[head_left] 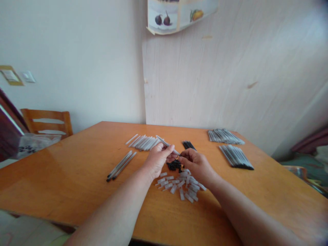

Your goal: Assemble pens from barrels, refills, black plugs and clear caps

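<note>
My left hand point(156, 160) is closed around a pale, translucent pen barrel point(162, 140), which slants down to the right over the table. At its lower end my right hand point(196, 164) pinches a small dark piece, apparently a black end plug, mostly hidden by the fingertips. Just below the hands lies a small heap of black plugs point(173, 165). Nearer to me, partly under the right hand, is a loose pile of frosted pen caps point(181, 184). Beyond the left hand lie many white pen barrels point(146, 142). Dark refills point(189, 145) lie behind the right hand.
A few black-ended pens point(121, 166) lie on the left of the wooden table point(77, 177). On the right are a row of black-ended pens point(235, 157) and another bundle point(225, 136) farther back. A wooden chair point(48, 121) stands past the left edge; a wall rises behind.
</note>
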A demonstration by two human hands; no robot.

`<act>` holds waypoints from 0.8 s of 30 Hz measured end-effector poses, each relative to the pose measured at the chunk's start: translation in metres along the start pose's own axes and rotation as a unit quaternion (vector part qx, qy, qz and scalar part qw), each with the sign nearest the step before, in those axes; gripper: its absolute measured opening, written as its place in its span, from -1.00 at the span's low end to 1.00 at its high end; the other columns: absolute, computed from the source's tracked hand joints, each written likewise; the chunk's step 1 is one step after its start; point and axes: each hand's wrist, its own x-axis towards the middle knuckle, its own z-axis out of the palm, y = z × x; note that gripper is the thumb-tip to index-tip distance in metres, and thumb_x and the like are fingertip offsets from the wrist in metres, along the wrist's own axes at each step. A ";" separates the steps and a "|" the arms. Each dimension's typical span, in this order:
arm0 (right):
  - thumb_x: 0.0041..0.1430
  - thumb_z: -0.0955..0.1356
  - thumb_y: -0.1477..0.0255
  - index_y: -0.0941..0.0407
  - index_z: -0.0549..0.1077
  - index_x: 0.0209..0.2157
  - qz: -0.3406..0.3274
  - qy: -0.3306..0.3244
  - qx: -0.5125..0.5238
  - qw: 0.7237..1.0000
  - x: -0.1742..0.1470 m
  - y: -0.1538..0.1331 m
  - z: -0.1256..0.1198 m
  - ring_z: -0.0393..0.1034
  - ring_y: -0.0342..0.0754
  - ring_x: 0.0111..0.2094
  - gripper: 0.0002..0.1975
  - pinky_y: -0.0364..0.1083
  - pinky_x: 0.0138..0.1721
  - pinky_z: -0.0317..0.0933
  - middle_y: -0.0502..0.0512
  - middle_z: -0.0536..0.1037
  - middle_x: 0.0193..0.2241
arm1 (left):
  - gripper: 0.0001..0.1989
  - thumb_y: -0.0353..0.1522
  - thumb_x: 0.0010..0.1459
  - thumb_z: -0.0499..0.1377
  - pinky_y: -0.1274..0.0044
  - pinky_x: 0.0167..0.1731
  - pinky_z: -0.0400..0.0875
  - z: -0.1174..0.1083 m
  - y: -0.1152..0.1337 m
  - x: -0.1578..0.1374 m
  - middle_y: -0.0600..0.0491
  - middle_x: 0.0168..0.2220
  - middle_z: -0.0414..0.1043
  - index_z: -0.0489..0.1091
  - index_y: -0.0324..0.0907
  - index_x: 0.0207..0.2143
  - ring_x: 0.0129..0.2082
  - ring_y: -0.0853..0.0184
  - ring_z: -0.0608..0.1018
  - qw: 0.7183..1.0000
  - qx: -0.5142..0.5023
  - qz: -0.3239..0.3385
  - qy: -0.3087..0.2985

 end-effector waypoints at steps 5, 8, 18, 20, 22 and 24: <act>0.20 0.25 0.14 0.15 0.42 -0.34 0.018 -0.038 0.015 0.999 -0.001 -0.002 0.001 0.27 -0.14 -0.51 -0.65 -0.15 -0.47 0.17 0.01 0.43 -0.52 | -0.71 -0.24 0.03 0.30 0.55 -0.44 0.47 0.000 0.001 0.001 -0.01 -0.41 0.53 0.32 -0.23 -0.33 -0.44 0.34 0.59 1.000 -0.001 -0.005 0.009; 0.20 0.25 0.18 0.14 0.42 -0.37 0.012 -0.035 0.011 0.999 -0.002 -0.005 0.000 0.26 -0.15 -0.51 -0.68 -0.16 -0.47 0.15 0.00 0.42 -0.54 | -0.75 -0.27 0.06 0.29 0.56 -0.43 0.47 0.000 0.001 0.001 -0.02 -0.41 0.53 0.32 -0.23 -0.33 -0.44 0.36 0.59 1.000 0.003 -0.008 0.011; 0.09 0.34 0.31 0.14 0.42 -0.36 -0.016 0.015 -0.025 0.999 -0.002 -0.003 0.000 0.21 -0.16 -0.52 -0.83 -0.17 -0.51 0.08 -0.04 0.38 -0.55 | -0.72 -0.23 0.07 0.28 0.56 -0.47 0.48 -0.001 0.001 0.002 -0.04 -0.40 0.54 0.30 -0.22 -0.32 -0.44 0.33 0.60 1.000 -0.009 -0.009 0.016; 0.09 0.33 0.32 0.14 0.42 -0.36 -0.014 0.015 -0.029 0.999 -0.002 -0.004 0.000 0.23 -0.15 -0.53 -0.84 -0.17 -0.51 0.09 -0.04 0.39 -0.56 | -0.73 -0.23 0.08 0.27 0.56 -0.47 0.48 -0.001 0.000 0.003 -0.03 -0.41 0.54 0.30 -0.22 -0.33 -0.45 0.33 0.61 1.000 -0.014 -0.012 0.020; 0.10 0.32 0.32 0.14 0.42 -0.36 -0.011 0.014 -0.038 0.999 -0.002 -0.006 0.000 0.25 -0.15 -0.53 -0.84 -0.17 -0.50 0.10 -0.03 0.42 -0.55 | -0.73 -0.23 0.08 0.27 0.55 -0.47 0.48 -0.002 0.000 0.003 -0.03 -0.43 0.54 0.29 -0.22 -0.33 -0.46 0.32 0.61 0.999 -0.024 -0.012 0.024; 0.11 0.32 0.32 0.14 0.43 -0.35 -0.017 0.017 -0.056 0.998 -0.002 -0.008 -0.002 0.28 -0.14 -0.51 -0.83 -0.16 -0.48 0.13 -0.01 0.45 -0.53 | -0.72 -0.23 0.08 0.27 0.54 -0.47 0.48 -0.003 -0.001 0.004 -0.03 -0.44 0.53 0.30 -0.23 -0.32 -0.47 0.31 0.60 0.999 -0.039 -0.012 0.031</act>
